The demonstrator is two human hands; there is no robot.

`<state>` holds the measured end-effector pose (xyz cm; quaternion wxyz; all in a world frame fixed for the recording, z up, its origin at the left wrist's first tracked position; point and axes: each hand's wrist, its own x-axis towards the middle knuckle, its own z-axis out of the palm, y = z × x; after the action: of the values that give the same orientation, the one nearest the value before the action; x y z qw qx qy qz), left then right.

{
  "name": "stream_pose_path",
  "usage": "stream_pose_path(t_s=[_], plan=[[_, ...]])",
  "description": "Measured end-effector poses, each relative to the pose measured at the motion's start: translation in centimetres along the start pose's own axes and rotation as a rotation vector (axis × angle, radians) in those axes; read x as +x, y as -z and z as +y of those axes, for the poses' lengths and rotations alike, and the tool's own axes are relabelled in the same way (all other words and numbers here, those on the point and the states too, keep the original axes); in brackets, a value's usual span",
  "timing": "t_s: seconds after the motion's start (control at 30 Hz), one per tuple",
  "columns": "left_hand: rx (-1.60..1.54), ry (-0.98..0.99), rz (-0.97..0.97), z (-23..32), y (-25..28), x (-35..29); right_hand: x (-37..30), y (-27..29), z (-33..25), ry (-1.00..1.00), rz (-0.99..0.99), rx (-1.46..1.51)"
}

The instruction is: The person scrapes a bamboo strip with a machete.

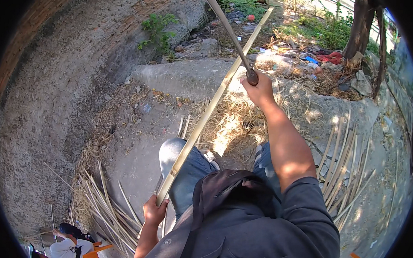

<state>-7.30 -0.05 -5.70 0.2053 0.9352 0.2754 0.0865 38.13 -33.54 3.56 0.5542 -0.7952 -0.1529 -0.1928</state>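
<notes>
A long pale split bamboo strip (206,117) slants across the view, from beside my left knee up toward the far right. My left hand (155,210) is closed around its near end. My right hand (262,90), arm stretched forward, is closed on the handle of a long, narrow, dark machete-like knife (229,31). The blade points up and to the left and crosses over the strip in the picture; whether they touch I cannot tell. Notches like bamboo nodes show along the strip. My fingers hide most of the knife's handle.
Thin bamboo strips lie in bundles at left (108,207) and right (345,167). Curly shavings (236,123) cover the ground before my feet. A low concrete ledge (181,79), a rough wall (55,108) and a tree trunk (360,27) surround me. Another person (72,245) sits at lower left.
</notes>
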Motion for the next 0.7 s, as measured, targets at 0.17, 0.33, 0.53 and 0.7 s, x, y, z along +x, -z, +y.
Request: stream_pose_path(t_s=[0.17, 0.33, 0.53, 0.7], plan=[[-0.050, -0.099, 0.036, -0.5, -0.5, -0.2, 0.3, 0.2, 1.1, -0.003, 0.004, 0.053], [-0.063, -0.222, 0.129, -2.7, -1.2, -1.1, 0.5, -0.8, 1.5, -0.030, -0.053, 0.183], [-0.038, -0.178, 0.127, -3.2, -1.8, -1.2, 0.7, -0.8, 2.4, -0.113, 0.002, 0.286], [-0.077, -0.176, 0.179, -1.4, -1.6, -0.2, 1.0, -1.2, 4.7, -0.145, -0.024, 0.333]])
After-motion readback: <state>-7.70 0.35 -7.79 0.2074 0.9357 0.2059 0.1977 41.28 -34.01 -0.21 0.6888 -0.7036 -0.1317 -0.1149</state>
